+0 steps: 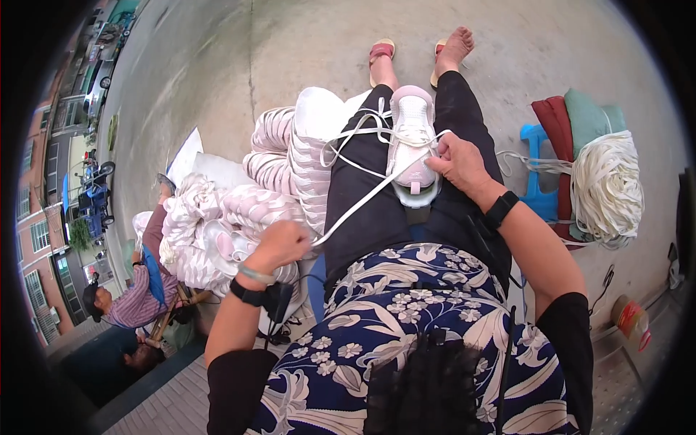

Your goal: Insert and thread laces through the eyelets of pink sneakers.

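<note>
A white and pink sneaker (pixel 413 127) lies across my thighs, its toe pointing away from me. My right hand (pixel 462 163) is closed at the shoe's heel end, its thumb and fingers pinched by the collar where the lace passes. From the shoe a flat white shoelace (pixel 359 215) runs taut down to the left. My left hand (pixel 281 244), blurred a little, is closed on that lace beside my left thigh. More loops of loose lace spread over my left leg next to the shoe.
Left of my legs are stacked pink and white shoe uppers (pixel 272 156) and a heap of shoes (pixel 217 225). On the right, a bundle of white laces (pixel 607 190) rests by folded red and green cloth on a blue stool (pixel 535 170). Another person (pixel 138 293) sits at far left.
</note>
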`<state>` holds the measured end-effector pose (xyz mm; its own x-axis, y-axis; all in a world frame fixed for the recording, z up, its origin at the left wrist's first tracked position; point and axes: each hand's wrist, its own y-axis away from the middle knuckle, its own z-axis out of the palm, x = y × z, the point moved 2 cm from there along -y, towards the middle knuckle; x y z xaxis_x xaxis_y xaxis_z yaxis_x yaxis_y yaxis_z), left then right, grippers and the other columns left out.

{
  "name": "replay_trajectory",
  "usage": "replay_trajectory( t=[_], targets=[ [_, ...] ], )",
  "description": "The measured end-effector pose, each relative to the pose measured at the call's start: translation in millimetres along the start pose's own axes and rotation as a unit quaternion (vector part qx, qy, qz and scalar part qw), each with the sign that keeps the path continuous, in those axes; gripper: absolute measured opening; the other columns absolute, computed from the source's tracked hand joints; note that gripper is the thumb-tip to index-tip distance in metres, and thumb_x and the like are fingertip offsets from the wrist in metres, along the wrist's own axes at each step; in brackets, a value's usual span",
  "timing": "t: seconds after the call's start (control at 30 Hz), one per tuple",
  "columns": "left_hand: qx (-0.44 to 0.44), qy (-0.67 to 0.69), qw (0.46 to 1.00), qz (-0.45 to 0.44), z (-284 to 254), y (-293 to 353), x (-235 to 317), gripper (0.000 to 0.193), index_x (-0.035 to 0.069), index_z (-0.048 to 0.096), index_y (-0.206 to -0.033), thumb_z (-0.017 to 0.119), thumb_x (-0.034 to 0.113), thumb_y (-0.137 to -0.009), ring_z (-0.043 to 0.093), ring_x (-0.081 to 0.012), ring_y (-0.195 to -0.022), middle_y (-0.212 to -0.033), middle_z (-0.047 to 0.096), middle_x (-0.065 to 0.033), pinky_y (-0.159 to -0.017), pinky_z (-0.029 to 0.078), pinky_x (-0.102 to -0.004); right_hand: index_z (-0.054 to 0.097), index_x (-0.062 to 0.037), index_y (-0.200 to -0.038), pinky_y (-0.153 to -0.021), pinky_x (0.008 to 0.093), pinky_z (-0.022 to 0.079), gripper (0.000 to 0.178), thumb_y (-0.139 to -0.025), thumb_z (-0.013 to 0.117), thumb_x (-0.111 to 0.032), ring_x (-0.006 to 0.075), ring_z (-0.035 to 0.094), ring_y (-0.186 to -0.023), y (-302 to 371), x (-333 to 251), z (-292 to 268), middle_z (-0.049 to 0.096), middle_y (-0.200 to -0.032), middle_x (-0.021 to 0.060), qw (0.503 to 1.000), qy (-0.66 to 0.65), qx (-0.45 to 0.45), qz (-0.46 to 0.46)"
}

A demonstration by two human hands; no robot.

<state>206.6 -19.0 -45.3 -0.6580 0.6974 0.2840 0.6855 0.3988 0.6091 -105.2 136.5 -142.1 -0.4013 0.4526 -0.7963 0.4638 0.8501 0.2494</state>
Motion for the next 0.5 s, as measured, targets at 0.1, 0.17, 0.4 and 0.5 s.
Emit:
replay_trajectory(
  t=[0.1,0.17,0.4,0.5],
  targets=[
    [0.174,0.094,0.978,0.071,2,-41,43,0.014,0.004,0.059,-0.069,0.062,0.017,-0.069,0.057,-0.0306,-0.065,-0.069,0.057,-0.0140,-0.057,0.044,-0.0398,0.051,-0.0035,-0.079,-0.060,0.0369,0.044,0.033,-0.068,0.068,-0.030,0.0289,0.058,-0.065,2,-1,-2,0.057,-0.067,0.0121,1.000,0.008,-0.003,0.010],
    [0.308,0.134,0.925,0.176,-2,-73,71,0.019,0.003,0.059,-0.078,0.066,0.017,-0.067,0.057,-0.0280,-0.066,-0.073,0.057,-0.0121,-0.058,0.044,-0.0373,0.051,-0.0034,-0.078,-0.059,0.0365,0.044,0.034,-0.068,0.069,-0.030,0.0284,0.058,-0.065,4,-1,-4,0.057,-0.066,0.0119,1.000,0.018,-0.002,0.008],
    [0.346,-0.001,0.916,0.202,3,-134,117,0.028,-0.001,0.055,-0.086,0.067,0.018,-0.069,0.058,-0.0299,-0.069,-0.078,0.058,-0.0154,-0.060,0.047,-0.0373,0.052,-0.0035,-0.073,-0.057,0.0357,0.044,0.034,-0.068,0.071,-0.032,0.0269,0.058,-0.061,4,-1,-3,0.057,-0.062,0.0102,1.000,-0.002,0.005,0.009],
    [0.318,-0.014,0.937,0.141,8,-142,121,0.024,0.000,0.053,-0.079,0.064,0.019,-0.070,0.059,-0.0314,-0.069,-0.078,0.058,-0.0169,-0.061,0.048,-0.0384,0.053,-0.0040,-0.073,-0.057,0.0354,0.044,0.032,-0.068,0.070,-0.031,0.0264,0.059,-0.060,3,0,-1,0.058,-0.062,0.0099,1.000,-0.006,0.004,0.010]
  ],
)
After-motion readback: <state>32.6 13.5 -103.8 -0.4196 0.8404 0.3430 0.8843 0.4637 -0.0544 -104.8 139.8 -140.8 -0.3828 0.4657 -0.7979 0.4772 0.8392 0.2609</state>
